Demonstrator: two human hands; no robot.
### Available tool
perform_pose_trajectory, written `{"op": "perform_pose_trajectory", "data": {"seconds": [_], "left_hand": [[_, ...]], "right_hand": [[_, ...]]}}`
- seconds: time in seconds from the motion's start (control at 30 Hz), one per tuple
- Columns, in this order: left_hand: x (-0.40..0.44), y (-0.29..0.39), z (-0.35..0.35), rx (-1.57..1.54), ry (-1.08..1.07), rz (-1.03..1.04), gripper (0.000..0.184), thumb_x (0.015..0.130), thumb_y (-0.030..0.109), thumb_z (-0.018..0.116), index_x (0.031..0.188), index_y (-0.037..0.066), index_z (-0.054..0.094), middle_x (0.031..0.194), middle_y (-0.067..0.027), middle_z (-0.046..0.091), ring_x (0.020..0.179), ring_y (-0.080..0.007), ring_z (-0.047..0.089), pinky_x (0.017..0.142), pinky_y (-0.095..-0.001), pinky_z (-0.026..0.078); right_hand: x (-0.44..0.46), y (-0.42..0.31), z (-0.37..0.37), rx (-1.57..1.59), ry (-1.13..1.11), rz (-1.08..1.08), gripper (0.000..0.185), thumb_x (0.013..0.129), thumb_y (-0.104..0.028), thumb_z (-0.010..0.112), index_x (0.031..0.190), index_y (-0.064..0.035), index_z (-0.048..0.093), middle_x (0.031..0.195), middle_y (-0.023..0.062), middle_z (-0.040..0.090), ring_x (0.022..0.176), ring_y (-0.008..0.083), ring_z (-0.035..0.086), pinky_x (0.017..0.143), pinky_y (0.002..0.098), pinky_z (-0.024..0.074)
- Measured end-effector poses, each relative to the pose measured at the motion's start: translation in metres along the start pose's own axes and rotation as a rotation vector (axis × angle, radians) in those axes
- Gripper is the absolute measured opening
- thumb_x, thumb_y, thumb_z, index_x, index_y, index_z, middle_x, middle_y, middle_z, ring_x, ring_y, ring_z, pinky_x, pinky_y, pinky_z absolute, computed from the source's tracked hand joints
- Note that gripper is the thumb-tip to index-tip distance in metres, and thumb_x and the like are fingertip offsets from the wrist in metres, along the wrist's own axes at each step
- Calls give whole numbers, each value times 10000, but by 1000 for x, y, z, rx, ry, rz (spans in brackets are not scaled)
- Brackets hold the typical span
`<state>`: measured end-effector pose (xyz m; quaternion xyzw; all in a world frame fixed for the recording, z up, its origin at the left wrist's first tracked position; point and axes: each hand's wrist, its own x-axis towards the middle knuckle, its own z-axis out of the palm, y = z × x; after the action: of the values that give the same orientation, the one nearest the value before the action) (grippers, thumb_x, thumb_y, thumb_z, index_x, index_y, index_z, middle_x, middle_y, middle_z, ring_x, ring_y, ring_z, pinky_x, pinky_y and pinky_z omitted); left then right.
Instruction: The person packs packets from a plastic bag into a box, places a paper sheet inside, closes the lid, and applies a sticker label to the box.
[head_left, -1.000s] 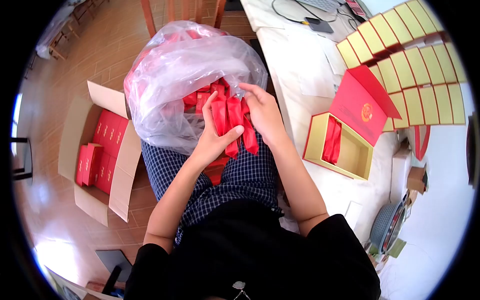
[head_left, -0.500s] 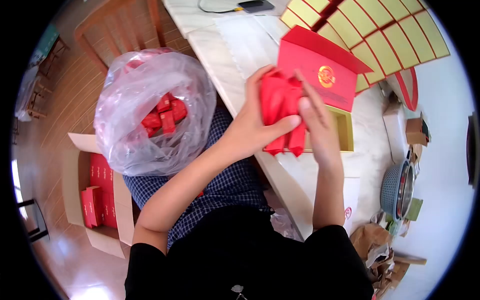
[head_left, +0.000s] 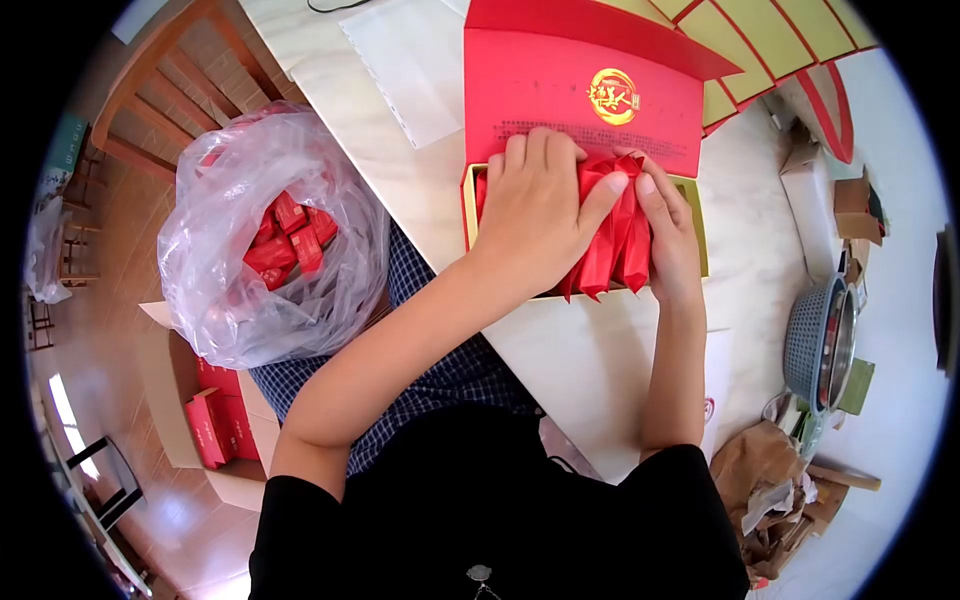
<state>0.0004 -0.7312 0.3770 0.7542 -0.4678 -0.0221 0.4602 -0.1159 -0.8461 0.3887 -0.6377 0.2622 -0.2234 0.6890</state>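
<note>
While left fingers (head_left: 537, 150) and right fingers (head_left: 656, 206) clasp red packets (head_left: 627, 240) over open box (head_left: 697, 232), raised lid (head_left: 535, 85) behind, plastic bag (head_left: 215, 265) leftward

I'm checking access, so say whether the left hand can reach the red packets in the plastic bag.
Probably yes: the clear plastic bag gapes open, its mouth seemingly unblocked, bagged red packets showing inside. But the left hand would likely first have to leave the held packets at the gift box.
</note>
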Motion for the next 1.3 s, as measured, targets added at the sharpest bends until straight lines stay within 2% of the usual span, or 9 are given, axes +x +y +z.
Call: {"op": "perform_pose_trajectory", "data": {"seconds": [0.2,0.27,0.63,0.73,0.9,0.93,1.03,1.1,1.3], "left_hand": [[1,-4,0,-125,109,60,310,912,305,555,958,0,529,958,-142,549,927,-305,494,829,-420,370],[2,-5,-7,-128,-55,1,322,950,320,506,1025,9,536,1004,-153,546,987,-320,492,890,-414,362],[3,-4,-12,-88,-117,-39,252,915,262,550,962,15,576,928,-138,562,930,-310,511,833,-414,381],[2,-6,-4,-65,-14,21,208,913,226,555,958,26,589,936,-127,554,923,-300,508,815,-397,391],[3,-11,11,303,63,141,214,853,184,598,1020,52,571,969,-88,508,925,-261,500,771,-347,406],[4,-11,13,299,67,141,214,853,184,598,1020,52,571,969,-88,508,925,-261,500,771,-347,406],[7,-7,16,495,13,160,283,814,181,610,1059,53,548,965,-86,498,914,-240,498,756,-343,403],[8,-7,16,582,-2,195,285,805,166,602,1061,56,540,949,-84,496,901,-227,495,743,-338,396],[-6,-22,-23,63,-9,239,288,900,159,516,1151,19,516,1091,-153,522,1033,-312,501,899,-401,386]], "right_hand": [[3,3,-3,-120,-61,-37,407,964,-290,563,1232,16,572,1123,69,620,1014,117,566,892,259,450],[1,0,1,-131,-51,-45,409,963,-289,564,1232,19,572,1123,73,622,1012,116,566,891,259,450],[0,4,-3,-231,-46,-1,395,958,-258,573,1239,20,578,1102,71,642,1021,116,568,902,260,443],[0,-1,7,-344,-17,-116,400,943,-225,596,1273,-2,565,979,84,676,903,97,598,798,258,480],[-5,2,22,-835,164,-168,331,932,-208,610,1158,15,516,739,155,667,580,193,616,558,319,474],[-5,5,22,-851,113,-167,258,940,-200,594,1047,1,472,729,187,643,592,304,613,560,357,467],[-1,3,20,-975,9,-98,219,947,-175,575,1014,9,476,715,205,614,609,371,590,553,400,446],[2,12,17,-958,11,-277,162,958,-146,545,978,4,487,721,215,597,622,408,569,556,431,430],[-2,0,17,-960,81,-85,341,1017,-307,404,1001,0,551,697,185,603,587,364,584,562,427,446]]}}
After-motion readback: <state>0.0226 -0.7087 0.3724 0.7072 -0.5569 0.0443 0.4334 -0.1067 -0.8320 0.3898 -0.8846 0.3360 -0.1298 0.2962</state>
